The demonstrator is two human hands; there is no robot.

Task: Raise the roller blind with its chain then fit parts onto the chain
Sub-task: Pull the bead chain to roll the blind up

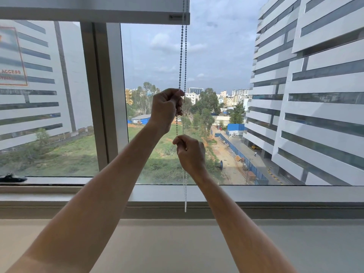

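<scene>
The grey roller blind [94, 8] is rolled high, with its bottom bar across the top left of the view. Its beaded chain [182, 56] hangs down in two strands past the bar's right end to a loop end near the sill. My left hand [166, 109] grips the chain at mid-height, fingers curled round a strand. Below it, my right hand [190, 152] pinches the chain between thumb and fingers. Both arms reach up from below.
A grey window frame post [106, 95] stands left of the chain. A wide pale sill [177, 245] runs below the glass. A black latch [11, 178] lies at the frame's lower left. A red-bordered sticker [11, 58] is on the left pane.
</scene>
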